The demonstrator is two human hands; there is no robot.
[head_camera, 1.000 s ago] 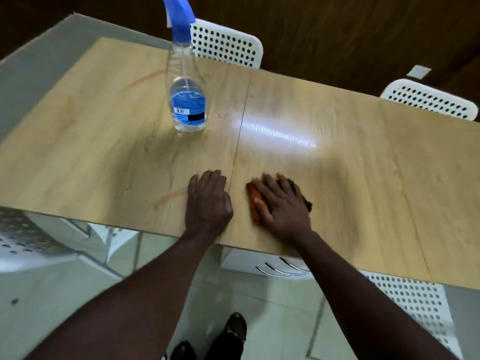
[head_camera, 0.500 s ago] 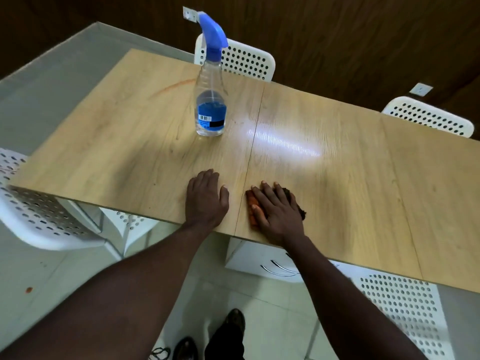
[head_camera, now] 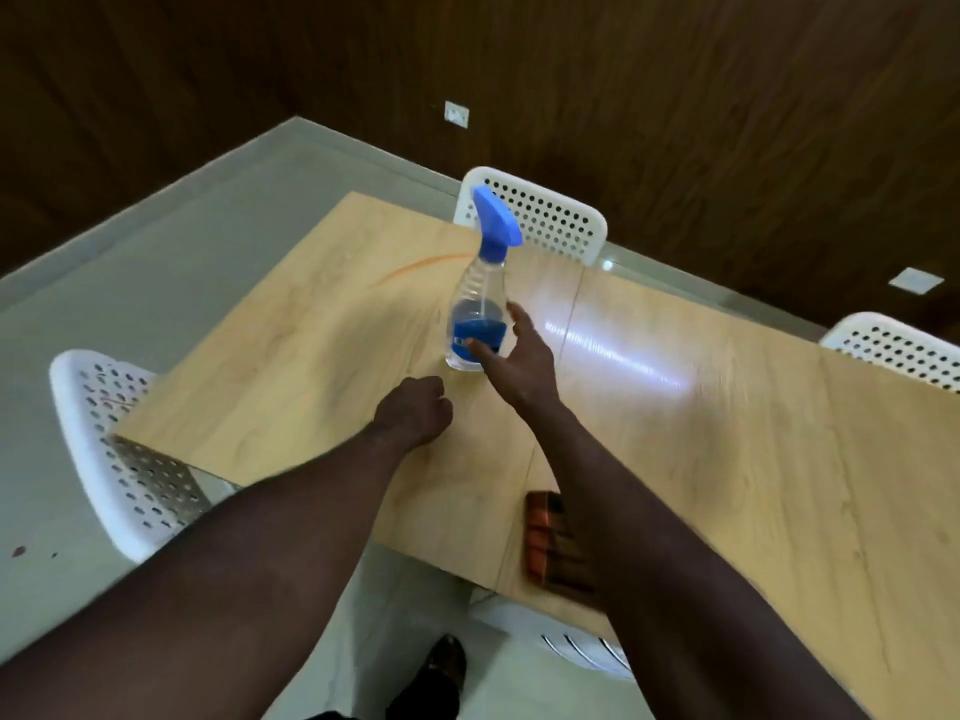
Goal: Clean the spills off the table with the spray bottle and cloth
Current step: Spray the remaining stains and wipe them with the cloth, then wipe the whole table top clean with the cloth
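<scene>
The right hand (head_camera: 522, 356) has left the cloth (head_camera: 543, 537) and reached forward, fingers spread around the spray bottle (head_camera: 480, 304) (thumb touching its blue label), not yet closed. The left hand (head_camera: 415, 415) rests loosely curled on the table (head_camera: 753, 459). Blue liquid fills the bottle's lower part; the cloth lies at the near edge.

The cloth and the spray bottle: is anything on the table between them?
Head view: only the person's right forearm crosses above; the table between cloth and spray bottle is bare.

The single head-worn camera looked forward and steeply down over the table's (head_camera: 727, 459) near edge, close above both forearms.
</scene>
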